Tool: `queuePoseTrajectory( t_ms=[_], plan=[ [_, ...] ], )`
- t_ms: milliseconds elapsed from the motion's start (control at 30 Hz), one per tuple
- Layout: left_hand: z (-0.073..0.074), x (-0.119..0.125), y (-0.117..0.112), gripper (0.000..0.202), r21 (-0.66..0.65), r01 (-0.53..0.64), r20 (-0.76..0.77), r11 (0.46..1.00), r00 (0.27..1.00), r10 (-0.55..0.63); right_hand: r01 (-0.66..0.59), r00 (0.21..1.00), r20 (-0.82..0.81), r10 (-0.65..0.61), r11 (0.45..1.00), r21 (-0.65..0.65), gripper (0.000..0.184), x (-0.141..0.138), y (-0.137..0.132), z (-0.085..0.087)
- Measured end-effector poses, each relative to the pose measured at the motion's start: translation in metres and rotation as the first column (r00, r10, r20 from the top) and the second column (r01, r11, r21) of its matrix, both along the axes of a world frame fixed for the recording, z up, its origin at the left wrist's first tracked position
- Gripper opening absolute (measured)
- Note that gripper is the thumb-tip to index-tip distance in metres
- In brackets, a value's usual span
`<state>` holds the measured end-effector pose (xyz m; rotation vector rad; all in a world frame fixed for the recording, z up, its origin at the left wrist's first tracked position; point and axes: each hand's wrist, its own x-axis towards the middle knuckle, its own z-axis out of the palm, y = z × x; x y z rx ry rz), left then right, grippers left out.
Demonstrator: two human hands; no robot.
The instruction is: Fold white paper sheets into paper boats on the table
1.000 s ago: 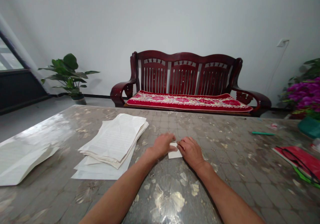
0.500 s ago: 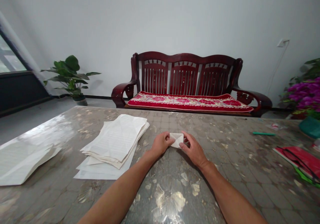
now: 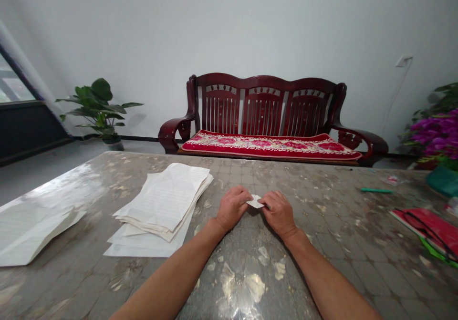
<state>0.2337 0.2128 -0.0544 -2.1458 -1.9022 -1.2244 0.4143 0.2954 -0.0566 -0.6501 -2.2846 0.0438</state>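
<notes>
Head | white paper [image 3: 255,201] | ends hidden by left hand [image 3: 232,209], right hand [image 3: 279,213]

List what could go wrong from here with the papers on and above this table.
The small folded paper might tear or crease if the left hand and right hand, pinching its opposite sides, pull apart. The paper stack, loose and uneven at its edges, could slide if the nearby left forearm brushes it.

Bare left hand [image 3: 232,208], bare right hand [image 3: 280,212]; bare forearms [image 3: 170,274], tapering.
</notes>
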Motion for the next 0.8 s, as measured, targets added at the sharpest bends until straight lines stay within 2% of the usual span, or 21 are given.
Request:
queuePoseTrajectory(
  t_ms=[100, 267, 367, 500, 567, 700, 800],
  plan=[
    [-0.001, -0.002, -0.001, 0.016, -0.074, 0.047, -0.129, 0.996, 0.990, -0.057, 0.004, 0.997, 0.080, -0.006, 1.000, 0.029, 0.016, -0.001, 0.002, -0.001],
    [0.003, 0.001, -0.003, 0.013, -0.217, 0.018, -0.208, 0.976, 0.976, -0.064, -0.004, 0.980, 0.201, 0.009, 1.000, -0.027, 0.014, 0.000, -0.001, 0.000],
    [0.005, 0.001, -0.005, 0.015, -0.287, 0.023, -0.196, 0.958, 0.977, -0.082, -0.004, 0.969, 0.244, 0.029, 0.995, -0.101, 0.013, 0.002, -0.004, 0.002],
    [0.005, -0.002, -0.004, 0.019, -0.314, 0.048, -0.097, 0.948, 0.992, -0.082, 0.036, 0.964, 0.264, 0.015, 0.981, -0.190, 0.016, 0.004, -0.006, 0.004],
    [0.005, -0.004, -0.003, 0.020, -0.318, 0.023, -0.049, 0.948, 0.998, -0.041, 0.073, 0.960, 0.280, -0.010, 0.974, -0.217, 0.019, 0.003, -0.004, 0.004],
    [0.007, -0.005, 0.002, 0.022, -0.350, -0.107, -0.014, 0.931, 0.994, 0.109, 0.152, 0.948, 0.309, -0.077, 0.961, -0.229, 0.025, -0.001, -0.001, 0.004],
    [0.008, -0.006, 0.005, 0.023, -0.369, -0.154, -0.005, 0.917, 0.987, 0.164, 0.184, 0.940, 0.325, -0.103, 0.956, -0.229, 0.025, -0.003, 0.001, 0.004]
  ],
)
